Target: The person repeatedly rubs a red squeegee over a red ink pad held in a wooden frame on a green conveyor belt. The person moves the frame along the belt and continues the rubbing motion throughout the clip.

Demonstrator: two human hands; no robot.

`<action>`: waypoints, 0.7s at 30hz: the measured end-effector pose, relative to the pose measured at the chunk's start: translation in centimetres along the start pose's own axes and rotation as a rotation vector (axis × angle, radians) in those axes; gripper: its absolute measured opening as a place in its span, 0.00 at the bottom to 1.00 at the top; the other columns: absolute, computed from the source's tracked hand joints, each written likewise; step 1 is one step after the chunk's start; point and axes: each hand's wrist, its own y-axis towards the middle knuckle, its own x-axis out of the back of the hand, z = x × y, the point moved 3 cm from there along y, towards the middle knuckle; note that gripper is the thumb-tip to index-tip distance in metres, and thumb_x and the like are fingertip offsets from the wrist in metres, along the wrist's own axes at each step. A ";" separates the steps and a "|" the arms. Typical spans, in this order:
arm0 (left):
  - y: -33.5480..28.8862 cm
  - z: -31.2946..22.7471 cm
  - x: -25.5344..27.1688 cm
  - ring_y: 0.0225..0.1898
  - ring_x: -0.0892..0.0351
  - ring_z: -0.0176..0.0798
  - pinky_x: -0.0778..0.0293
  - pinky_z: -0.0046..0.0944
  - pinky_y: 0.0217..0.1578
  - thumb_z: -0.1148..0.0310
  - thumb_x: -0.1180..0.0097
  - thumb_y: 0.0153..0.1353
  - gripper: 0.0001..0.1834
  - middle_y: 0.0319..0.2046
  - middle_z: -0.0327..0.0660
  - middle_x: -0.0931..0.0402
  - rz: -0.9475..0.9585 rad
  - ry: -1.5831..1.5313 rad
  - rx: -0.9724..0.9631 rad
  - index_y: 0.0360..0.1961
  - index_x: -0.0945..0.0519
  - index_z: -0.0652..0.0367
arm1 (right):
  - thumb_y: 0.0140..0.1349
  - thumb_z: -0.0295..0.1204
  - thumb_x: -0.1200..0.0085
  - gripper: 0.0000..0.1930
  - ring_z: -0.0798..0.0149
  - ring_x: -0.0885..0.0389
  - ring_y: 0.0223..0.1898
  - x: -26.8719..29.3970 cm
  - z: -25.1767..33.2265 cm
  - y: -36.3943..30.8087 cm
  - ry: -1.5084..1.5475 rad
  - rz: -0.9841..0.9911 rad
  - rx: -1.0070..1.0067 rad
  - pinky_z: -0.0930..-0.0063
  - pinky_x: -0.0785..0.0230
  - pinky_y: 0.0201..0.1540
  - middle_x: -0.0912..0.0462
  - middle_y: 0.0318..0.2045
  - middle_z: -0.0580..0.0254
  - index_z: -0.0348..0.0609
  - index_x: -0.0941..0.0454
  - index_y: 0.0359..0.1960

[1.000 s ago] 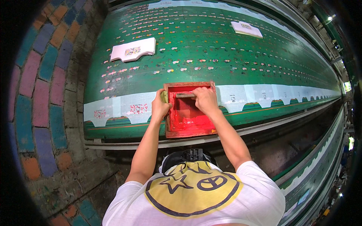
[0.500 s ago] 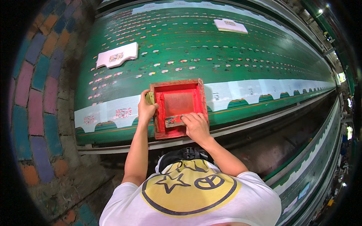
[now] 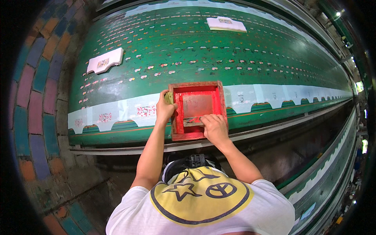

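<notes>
Both hands (image 3: 164,109) on red frame (image 3: 197,110)

squeegee (image 3: 192,121) mostly under right hand (image 3: 214,127).

Frame (image 3: 196,109) on table (image 3: 243,55) near edge, stack (image 3: 105,60) behind-left, stack (image 3: 226,24) far behind.

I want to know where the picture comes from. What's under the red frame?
The red frame lies on the white strip along the green table. The strip shows on both sides. What is right beneath is hidden by the frame and its mesh. The left hand grips its edge.
</notes>
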 end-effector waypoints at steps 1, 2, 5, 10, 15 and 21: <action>0.2 0.5 -0.3 0.49 0.14 0.53 0.21 0.48 0.50 0.77 0.32 0.45 0.43 0.49 0.54 0.16 -0.016 0.046 -0.018 0.67 0.29 0.51 | 0.51 0.22 0.42 0.13 0.56 0.18 0.47 0.0 -0.5 -0.1 0.012 0.008 0.000 0.58 0.30 0.53 0.14 0.42 0.60 0.42 0.17 0.41; 0.3 0.7 -0.4 0.49 0.14 0.53 0.21 0.48 0.50 0.76 0.31 0.45 0.43 0.49 0.54 0.16 -0.017 0.051 -0.007 0.66 0.29 0.51 | 0.49 0.21 0.42 0.15 0.57 0.17 0.48 -0.1 -0.8 -0.3 0.024 0.017 -0.004 0.58 0.30 0.53 0.13 0.43 0.60 0.42 0.16 0.41; 0.4 0.7 -0.5 0.49 0.14 0.55 0.21 0.48 0.51 0.75 0.30 0.44 0.42 0.49 0.55 0.15 -0.012 0.049 0.026 0.66 0.28 0.51 | 0.48 0.20 0.41 0.17 0.56 0.17 0.48 -0.2 -1.2 -0.3 0.041 0.022 0.001 0.58 0.29 0.53 0.13 0.44 0.60 0.42 0.16 0.42; 0.1 -0.3 -0.5 0.50 0.14 0.57 0.20 0.49 0.51 0.75 0.29 0.43 0.42 0.49 0.56 0.15 -0.021 0.059 0.020 0.65 0.27 0.51 | 0.49 0.20 0.41 0.16 0.56 0.17 0.48 -0.1 -1.2 -0.4 0.058 0.013 0.004 0.58 0.29 0.53 0.13 0.44 0.60 0.42 0.16 0.42; -0.1 -0.4 -0.5 0.50 0.14 0.57 0.20 0.49 0.51 0.75 0.28 0.43 0.43 0.49 0.56 0.15 -0.032 0.109 0.020 0.65 0.27 0.50 | 0.49 0.20 0.41 0.16 0.55 0.17 0.48 1.9 -0.5 -1.4 0.087 0.006 0.011 0.57 0.29 0.53 0.13 0.43 0.59 0.41 0.17 0.42; -0.1 -0.2 -0.8 0.50 0.14 0.58 0.20 0.50 0.50 0.74 0.28 0.44 0.42 0.49 0.56 0.15 -0.040 0.137 0.011 0.65 0.27 0.49 | 0.51 0.22 0.42 0.14 0.57 0.18 0.49 0.9 0.1 -3.3 0.050 -0.031 0.046 0.58 0.31 0.53 0.15 0.43 0.61 0.42 0.19 0.42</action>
